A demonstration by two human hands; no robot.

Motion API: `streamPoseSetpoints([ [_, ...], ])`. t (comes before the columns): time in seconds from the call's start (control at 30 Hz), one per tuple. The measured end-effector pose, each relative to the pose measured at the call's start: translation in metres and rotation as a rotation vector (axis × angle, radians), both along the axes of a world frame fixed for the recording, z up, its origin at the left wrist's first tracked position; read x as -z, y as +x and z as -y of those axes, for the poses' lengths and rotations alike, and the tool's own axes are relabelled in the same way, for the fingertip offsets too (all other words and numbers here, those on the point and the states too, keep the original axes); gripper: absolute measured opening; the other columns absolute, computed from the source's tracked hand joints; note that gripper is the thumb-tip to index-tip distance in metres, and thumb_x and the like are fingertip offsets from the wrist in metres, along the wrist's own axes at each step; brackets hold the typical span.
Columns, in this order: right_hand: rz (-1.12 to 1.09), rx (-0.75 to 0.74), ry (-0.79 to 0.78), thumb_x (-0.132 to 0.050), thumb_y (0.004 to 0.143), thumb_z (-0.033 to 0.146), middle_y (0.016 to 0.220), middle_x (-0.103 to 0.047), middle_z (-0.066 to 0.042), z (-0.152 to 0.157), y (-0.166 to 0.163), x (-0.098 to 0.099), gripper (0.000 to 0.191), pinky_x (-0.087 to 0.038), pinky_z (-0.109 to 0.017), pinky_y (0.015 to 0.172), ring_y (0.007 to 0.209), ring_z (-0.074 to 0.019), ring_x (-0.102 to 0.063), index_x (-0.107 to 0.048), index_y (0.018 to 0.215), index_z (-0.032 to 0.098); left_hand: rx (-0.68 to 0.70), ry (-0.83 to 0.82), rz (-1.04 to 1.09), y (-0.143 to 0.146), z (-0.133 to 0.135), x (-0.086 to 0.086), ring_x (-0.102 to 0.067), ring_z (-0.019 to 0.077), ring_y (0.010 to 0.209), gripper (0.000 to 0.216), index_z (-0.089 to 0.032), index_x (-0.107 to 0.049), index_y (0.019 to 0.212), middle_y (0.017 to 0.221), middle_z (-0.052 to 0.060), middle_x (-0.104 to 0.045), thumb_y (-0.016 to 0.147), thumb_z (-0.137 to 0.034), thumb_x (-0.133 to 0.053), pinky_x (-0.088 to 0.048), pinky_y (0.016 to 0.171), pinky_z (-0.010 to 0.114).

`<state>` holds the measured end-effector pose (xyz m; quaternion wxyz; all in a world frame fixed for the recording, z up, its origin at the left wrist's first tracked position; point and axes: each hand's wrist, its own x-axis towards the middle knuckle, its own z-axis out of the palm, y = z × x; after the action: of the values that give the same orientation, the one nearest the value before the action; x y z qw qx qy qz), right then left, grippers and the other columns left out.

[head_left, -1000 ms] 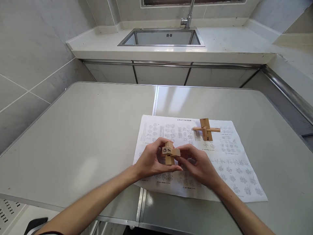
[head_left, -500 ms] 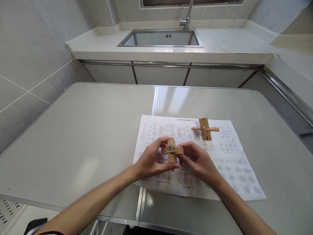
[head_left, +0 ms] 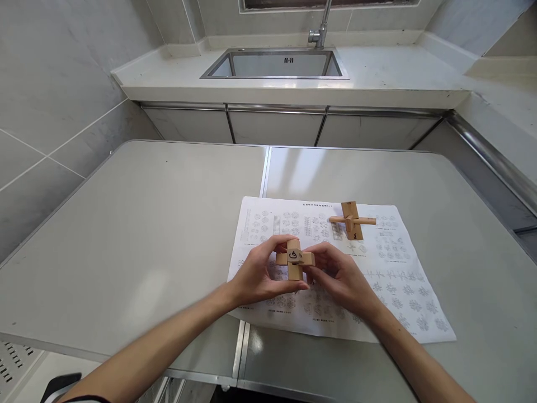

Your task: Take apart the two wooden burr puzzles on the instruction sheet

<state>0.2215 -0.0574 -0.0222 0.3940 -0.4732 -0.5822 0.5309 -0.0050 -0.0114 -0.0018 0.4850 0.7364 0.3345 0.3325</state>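
A rectangular, metal-rimmed sink (head_left: 268, 66) with dark slots in its back wall is set in a white counter (head_left: 390, 70), a silver metal faucet (head_left: 321, 36) behind it. Before it stands a pale grey desk (head_left: 126, 224) with a metal centre seam, beside a grey tiled wall (head_left: 54, 73). Over a white printed paper sheet (head_left: 406, 280), the left hand (head_left: 266, 270) grips a light-wood, cross-shaped block assembly (head_left: 295, 271) top and bottom; the right hand (head_left: 335, 271) pinches its right end. A brown wooden plank-and-rod cross (head_left: 353, 220) lies on the sheet's far part.
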Motion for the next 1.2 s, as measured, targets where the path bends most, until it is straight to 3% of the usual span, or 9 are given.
streamPoseSetpoints([
  [0.33,0.085,-0.015,0.047,-0.066,0.103,0.048,0.073,-0.071,0.000,-0.0024,0.0026,-0.0007,0.023,-0.048,-0.030,0.059,0.064,-0.0180,-0.065,-0.065,0.108,0.025,0.011,-0.035,-0.010,0.0008,-0.0009,-0.0002,-0.065,0.0198,0.087,0.068,-0.021,-0.056,0.129,0.103,0.005,-0.070,0.079,-0.051,-0.091,-0.052,0.081,0.032],
  [0.57,0.083,0.004,0.070,-0.067,0.102,0.041,0.074,-0.071,-0.001,-0.0013,0.0024,0.0005,0.018,-0.051,-0.029,0.059,0.063,-0.0175,-0.065,-0.063,0.104,0.024,0.005,-0.006,0.008,0.0011,-0.0005,0.0002,-0.065,0.0202,0.088,0.065,-0.021,-0.055,0.129,0.103,0.005,-0.070,0.081,-0.049,-0.090,-0.052,0.081,0.032],
  [1.2,0.058,0.016,0.082,-0.065,0.104,0.034,0.076,-0.071,0.000,0.0006,0.0006,0.0045,0.011,-0.052,-0.029,0.060,0.067,-0.0190,-0.069,-0.064,0.112,0.027,-0.047,0.194,-0.016,0.0006,0.0028,0.0011,-0.064,0.0189,0.086,0.068,-0.023,-0.055,0.128,0.103,0.004,-0.070,0.078,-0.050,-0.092,-0.055,0.079,0.032],
])
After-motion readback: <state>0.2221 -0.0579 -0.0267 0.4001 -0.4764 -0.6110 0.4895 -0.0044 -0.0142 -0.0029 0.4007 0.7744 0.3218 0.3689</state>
